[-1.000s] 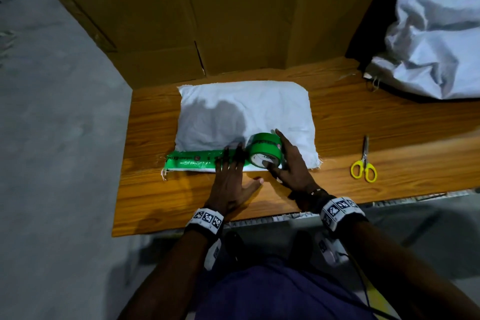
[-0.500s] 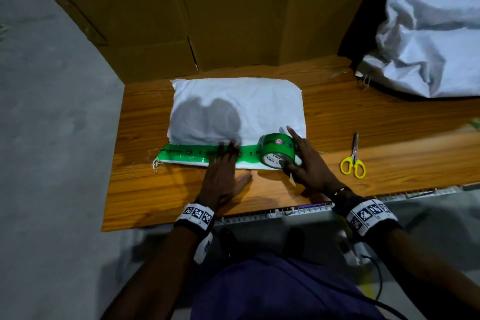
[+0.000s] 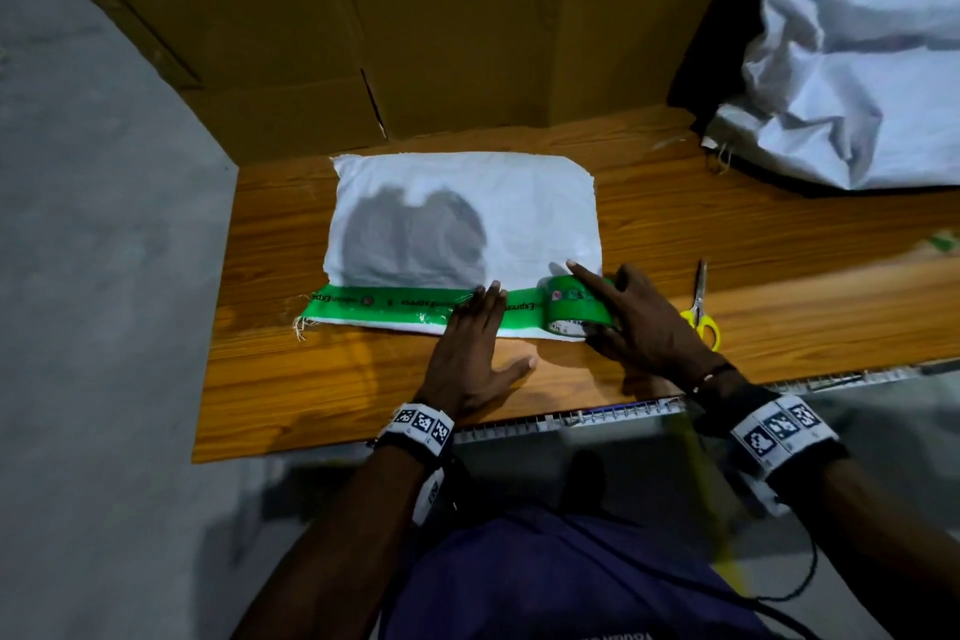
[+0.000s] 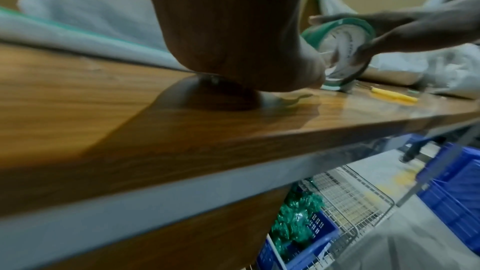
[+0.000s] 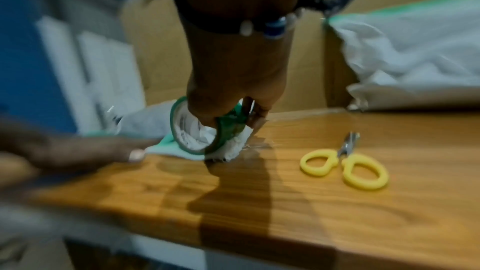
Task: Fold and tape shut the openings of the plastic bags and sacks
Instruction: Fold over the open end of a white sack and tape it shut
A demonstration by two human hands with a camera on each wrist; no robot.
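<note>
A wooden desk [image 3: 779,244] stands against cardboard walls [image 3: 467,16] over grey floor. One white sack [image 3: 467,224] lies centred, near edge taped. Left hand [image 3: 470,353] presses it flat; right hand [image 3: 644,322] grips one tape roll [image 3: 574,307] at the sack's right corner. One scissors [image 3: 701,312] lies right of it; a second sack [image 3: 857,78] lies beyond.

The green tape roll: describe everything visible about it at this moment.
The green tape roll is a wide roll with a pale inner core and small printed lettering. It stands on edge near the right end of the white sack, on the sack's near edge. A green printed tape strip runs leftward from it along that edge. The right hand grips the roll, index finger over its top; the left hand presses the strip flat beside it.
</note>
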